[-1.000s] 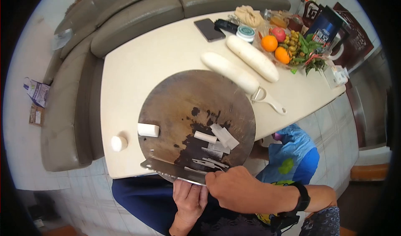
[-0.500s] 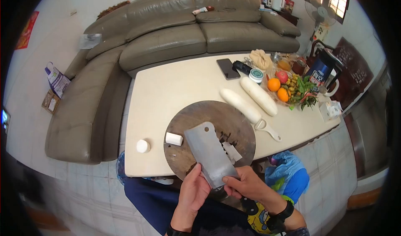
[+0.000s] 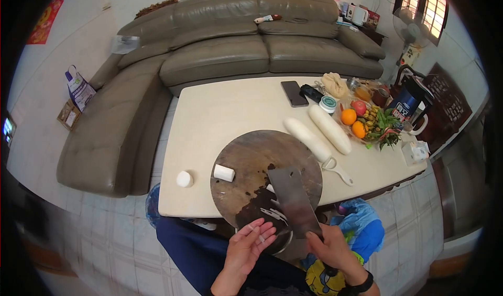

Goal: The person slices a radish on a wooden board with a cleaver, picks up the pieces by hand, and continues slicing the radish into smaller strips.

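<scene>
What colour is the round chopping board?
The chopping board is brown with dark blotches near the cleaver; head view shows it best.

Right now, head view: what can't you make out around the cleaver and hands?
Head view only.
Handle of the cleaver: buried in the right hand.
Some white strips on the board lie under the blade; count unclear.
Bits on the fingers of the left hand: too small to identify.
Label on the jug: too small to read.

- One wide-angle camera on the head looks forward and down.
- The cutting board point(image 3: 251, 154) lies near, at 6 o'clock; the sofa point(image 3: 220, 50) is far, at 12 o'clock.
</scene>
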A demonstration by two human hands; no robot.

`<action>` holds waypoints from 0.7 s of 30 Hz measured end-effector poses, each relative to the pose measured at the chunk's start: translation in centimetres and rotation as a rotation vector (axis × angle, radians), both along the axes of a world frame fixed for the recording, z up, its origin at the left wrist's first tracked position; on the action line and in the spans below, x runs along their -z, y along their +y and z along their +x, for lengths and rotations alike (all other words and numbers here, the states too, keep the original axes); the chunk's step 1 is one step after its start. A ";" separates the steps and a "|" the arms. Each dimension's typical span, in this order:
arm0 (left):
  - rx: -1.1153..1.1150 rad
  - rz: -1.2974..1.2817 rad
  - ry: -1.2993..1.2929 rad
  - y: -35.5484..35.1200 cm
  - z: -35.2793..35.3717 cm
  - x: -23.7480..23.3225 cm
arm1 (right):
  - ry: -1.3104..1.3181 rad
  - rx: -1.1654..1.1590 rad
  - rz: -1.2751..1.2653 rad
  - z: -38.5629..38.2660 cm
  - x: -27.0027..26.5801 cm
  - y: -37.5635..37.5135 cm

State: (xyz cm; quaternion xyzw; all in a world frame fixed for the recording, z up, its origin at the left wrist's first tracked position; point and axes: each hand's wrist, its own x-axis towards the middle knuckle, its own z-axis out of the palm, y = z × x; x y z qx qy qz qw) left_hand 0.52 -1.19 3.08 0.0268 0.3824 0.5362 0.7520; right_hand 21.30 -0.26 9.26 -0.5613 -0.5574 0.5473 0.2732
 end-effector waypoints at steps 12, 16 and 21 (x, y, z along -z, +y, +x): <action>-0.056 -0.113 -0.068 -4.5 -2.3 4.7 | -0.841 -0.373 0.408 3.5 -2.6 -2.1; -0.090 -0.143 -0.055 -4.0 -1.6 5.7 | -0.882 -0.446 0.435 3.3 -2.3 -1.7; -0.158 -0.161 -0.156 -2.6 -0.9 7.4 | -0.871 -0.566 0.462 2.9 -1.4 -2.6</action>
